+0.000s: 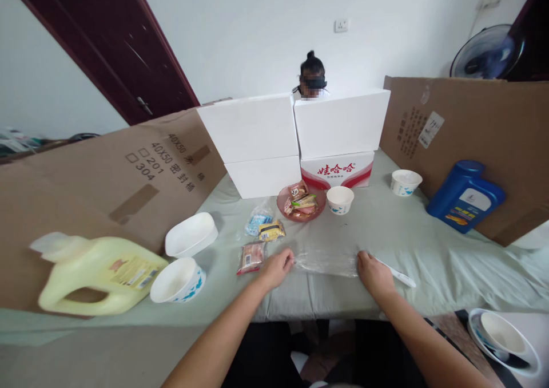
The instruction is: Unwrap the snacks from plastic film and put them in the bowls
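A clear plastic bag [326, 262] lies stretched flat between my two hands near the front of the cloth-covered table. My left hand [278, 268] is closed on its left end, and my right hand [374, 270] is closed on its right end. A white plastic utensil [398, 274] sticks out beside my right hand; its far end is hidden. Just left of my left hand is a red snack packet [251, 258], with a yellow packet [271, 230] and a blue packet in clear wrap [258, 223] behind it. Beyond them stands a pink bowl [315, 214] filled with snack packets.
Paper bowls stand near the middle [341, 204], right [405, 186] and left [189, 285], with a white dish [191, 236]. A yellow jug [128, 273] and a blue bottle [465, 202] flank the table. White boxes [253, 142] form a barrier; a person [312, 73] sits behind.
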Available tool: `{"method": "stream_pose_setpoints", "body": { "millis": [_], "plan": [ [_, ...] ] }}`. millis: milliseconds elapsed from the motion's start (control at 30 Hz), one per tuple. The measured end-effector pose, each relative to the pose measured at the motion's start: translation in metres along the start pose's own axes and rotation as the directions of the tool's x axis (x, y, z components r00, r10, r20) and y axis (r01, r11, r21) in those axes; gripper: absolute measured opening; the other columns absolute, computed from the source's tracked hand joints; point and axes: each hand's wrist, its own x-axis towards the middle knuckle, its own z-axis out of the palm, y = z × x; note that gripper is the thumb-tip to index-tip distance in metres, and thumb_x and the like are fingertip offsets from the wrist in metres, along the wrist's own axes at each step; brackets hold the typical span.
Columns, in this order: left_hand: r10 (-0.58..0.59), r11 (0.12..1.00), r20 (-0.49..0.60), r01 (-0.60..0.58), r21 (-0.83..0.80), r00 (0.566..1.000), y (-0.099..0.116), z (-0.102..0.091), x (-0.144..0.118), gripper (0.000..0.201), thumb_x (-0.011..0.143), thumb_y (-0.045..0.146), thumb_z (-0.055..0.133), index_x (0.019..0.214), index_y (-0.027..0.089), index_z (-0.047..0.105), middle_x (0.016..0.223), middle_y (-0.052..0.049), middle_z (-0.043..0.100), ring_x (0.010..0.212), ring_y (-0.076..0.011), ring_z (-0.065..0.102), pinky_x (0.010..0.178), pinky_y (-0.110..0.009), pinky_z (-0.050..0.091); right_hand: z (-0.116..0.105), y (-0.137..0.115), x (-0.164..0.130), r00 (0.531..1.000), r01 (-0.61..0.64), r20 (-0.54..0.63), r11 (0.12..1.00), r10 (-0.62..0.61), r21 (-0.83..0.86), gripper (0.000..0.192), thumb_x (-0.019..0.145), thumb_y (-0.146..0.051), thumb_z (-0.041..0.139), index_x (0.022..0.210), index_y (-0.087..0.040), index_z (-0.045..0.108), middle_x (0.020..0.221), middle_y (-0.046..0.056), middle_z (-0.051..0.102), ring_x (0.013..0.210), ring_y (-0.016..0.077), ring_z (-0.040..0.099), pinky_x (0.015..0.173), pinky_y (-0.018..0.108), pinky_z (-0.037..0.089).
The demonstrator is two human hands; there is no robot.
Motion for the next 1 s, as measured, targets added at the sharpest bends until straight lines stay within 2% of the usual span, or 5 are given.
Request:
{"method": "stream_pose_setpoints", "body": {
  "millis": [300, 433, 567, 833, 1000],
  "plan": [
    [-0.140, 0.975, -0.182, 0.167, 0.144, 0.973, 0.023, 0.023, 0.016, 0.025, 0.088, 0.018, 0.047, 0.108, 0.013, 0.061, 0.107, -0.017, 0.065, 0.102, -0.0309, 0.061, 0.086, -0.045, 0.046, -0.005, -0.004, 0.002, 0.998, 0.055, -0.036, 0.996, -0.058, -0.066, 0.023, 0.093, -0.016, 0.038, 0.097, -0.015, 0.061, 0.091, 0.013, 0.067, 0.081, 0.0227, 0.065, 0.070, 0.033, 0.047],
    [0.188, 0.969, -0.306, -0.126, 0.212, 0.933, 0.048, 0.042, 0.003, 0.040, 0.089, 0.017, 0.042, 0.127, 0.017, 0.053, 0.138, -0.014, 0.050, 0.132, -0.0318, 0.039, 0.107, -0.053, 0.032, -0.002, -0.022, -0.005, 0.946, 0.235, -0.223, 0.971, -0.237, -0.035, 0.032, 0.095, -0.023, 0.039, 0.116, -0.014, 0.061, 0.126, 0.017, 0.058, 0.121, 0.0299, 0.049, 0.099, 0.045, 0.037],
    [0.310, 0.939, -0.144, -0.280, 0.198, 0.940, 0.065, 0.068, -0.001, 0.056, 0.092, 0.030, 0.040, 0.146, 0.017, 0.031, 0.153, -0.011, 0.030, 0.143, -0.0304, 0.019, 0.113, -0.056, 0.021, 0.018, -0.040, -0.010, 0.851, 0.500, -0.189, 0.866, -0.491, 0.002, 0.045, 0.094, -0.027, 0.038, 0.137, -0.016, 0.048, 0.143, 0.011, 0.047, 0.137, 0.0271, 0.034, 0.110, 0.046, 0.026],
    [0.009, 0.979, -0.200, 0.032, 0.201, 0.980, 0.019, 0.077, -0.009, 0.063, 0.091, 0.046, 0.040, 0.146, 0.016, 0.032, 0.153, -0.015, 0.028, 0.143, -0.0343, 0.018, 0.111, -0.056, 0.021, 0.041, 0.003, -0.018, 0.933, 0.336, -0.130, 0.942, -0.334, -0.011, 0.061, 0.095, -0.046, 0.032, 0.144, -0.011, 0.037, 0.150, 0.014, 0.035, 0.140, 0.0295, 0.027, 0.112, 0.050, 0.024],
    [-0.275, 0.927, -0.443, 0.358, 0.115, 0.853, 0.008, 0.060, -0.009, 0.054, 0.088, 0.044, 0.047, 0.125, 0.005, 0.052, 0.134, -0.024, 0.049, 0.126, -0.0389, 0.041, 0.100, -0.053, 0.035, 0.039, 0.008, -0.021, 0.936, 0.325, -0.128, 0.945, -0.327, -0.037, 0.061, 0.095, -0.048, 0.032, 0.143, -0.012, 0.039, 0.150, 0.013, 0.035, 0.140, 0.0299, 0.027, 0.113, 0.050, 0.024]
  ]
}}
